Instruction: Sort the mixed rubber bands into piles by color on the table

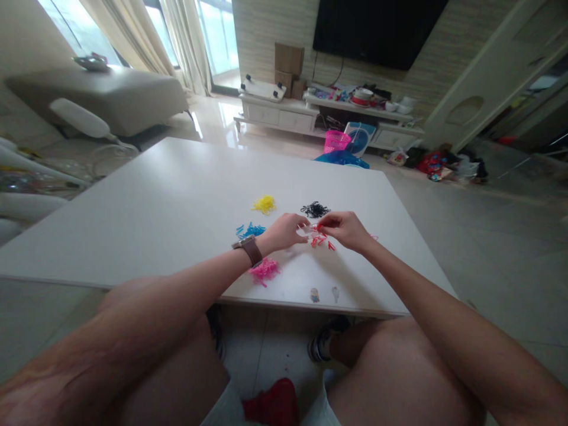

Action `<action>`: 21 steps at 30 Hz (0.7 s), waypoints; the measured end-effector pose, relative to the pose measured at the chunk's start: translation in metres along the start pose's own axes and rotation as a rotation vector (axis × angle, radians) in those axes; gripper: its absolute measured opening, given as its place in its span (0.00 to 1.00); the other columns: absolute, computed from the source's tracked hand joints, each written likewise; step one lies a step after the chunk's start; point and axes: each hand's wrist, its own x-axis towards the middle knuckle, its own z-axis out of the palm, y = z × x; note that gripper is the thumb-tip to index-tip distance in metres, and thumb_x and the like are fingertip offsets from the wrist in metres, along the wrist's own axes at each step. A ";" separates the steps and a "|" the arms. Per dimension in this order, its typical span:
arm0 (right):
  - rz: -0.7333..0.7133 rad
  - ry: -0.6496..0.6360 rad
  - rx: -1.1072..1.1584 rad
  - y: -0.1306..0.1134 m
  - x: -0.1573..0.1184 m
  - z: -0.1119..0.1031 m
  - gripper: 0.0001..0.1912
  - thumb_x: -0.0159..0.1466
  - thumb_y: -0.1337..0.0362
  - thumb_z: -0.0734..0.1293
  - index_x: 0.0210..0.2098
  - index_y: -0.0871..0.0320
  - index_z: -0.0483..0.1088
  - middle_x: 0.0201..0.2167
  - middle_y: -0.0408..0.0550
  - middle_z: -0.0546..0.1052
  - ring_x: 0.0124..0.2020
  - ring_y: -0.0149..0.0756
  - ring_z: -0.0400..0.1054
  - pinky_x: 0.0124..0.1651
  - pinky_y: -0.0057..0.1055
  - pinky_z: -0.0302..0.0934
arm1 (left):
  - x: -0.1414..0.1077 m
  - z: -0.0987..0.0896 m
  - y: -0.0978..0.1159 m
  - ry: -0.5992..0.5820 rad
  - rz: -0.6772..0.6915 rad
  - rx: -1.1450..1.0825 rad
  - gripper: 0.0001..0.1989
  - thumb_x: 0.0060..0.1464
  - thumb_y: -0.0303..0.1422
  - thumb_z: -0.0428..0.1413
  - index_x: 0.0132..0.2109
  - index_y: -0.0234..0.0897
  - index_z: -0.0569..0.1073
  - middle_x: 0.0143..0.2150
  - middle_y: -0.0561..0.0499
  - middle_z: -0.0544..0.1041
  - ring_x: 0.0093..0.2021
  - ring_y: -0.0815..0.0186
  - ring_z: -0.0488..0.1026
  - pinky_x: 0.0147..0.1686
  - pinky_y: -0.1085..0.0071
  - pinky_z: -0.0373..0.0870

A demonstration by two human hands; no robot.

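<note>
My right hand (pixel 346 231) is closed in a pinch on a small red piece (pixel 319 228). Facing it, my left hand (pixel 286 232) has its thumb and fingers curved and apart. Something pale and see-through lies between the two hands, too small to make out. Below the fingertips are scattered red pieces (pixel 320 242) on the white table (pixel 177 195). Around the hands are heaps of small thin strips: a yellow heap (pixel 265 205), a black heap (pixel 316 209), a blue heap (pixel 251 230) and a pink heap (pixel 265 270), partly behind my left wrist.
Near the front edge lie a small figure-shaped piece (pixel 315 294) and a pale flat piece (pixel 335 294). Beyond the table stand a pink basket (pixel 336 141) and a low cabinet (pixel 295 120). A white chair (pixel 82 117) is at the left.
</note>
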 end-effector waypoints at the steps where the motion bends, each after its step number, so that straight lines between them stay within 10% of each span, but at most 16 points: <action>1: 0.002 0.015 0.005 0.000 0.000 0.001 0.06 0.56 0.63 0.72 0.32 0.58 0.79 0.28 0.47 0.81 0.31 0.37 0.75 0.35 0.31 0.69 | 0.001 -0.001 0.000 0.001 -0.016 -0.004 0.19 0.47 0.33 0.65 0.47 0.34 0.80 0.40 0.45 0.82 0.40 0.60 0.78 0.42 0.68 0.73; 21: -0.156 0.065 -0.160 -0.030 0.002 -0.008 0.03 0.59 0.68 0.69 0.31 0.57 0.77 0.30 0.45 0.79 0.31 0.33 0.72 0.35 0.30 0.65 | 0.005 0.001 0.000 0.057 -0.023 -0.275 0.16 0.44 0.30 0.67 0.43 0.35 0.79 0.38 0.47 0.81 0.38 0.63 0.77 0.40 0.69 0.73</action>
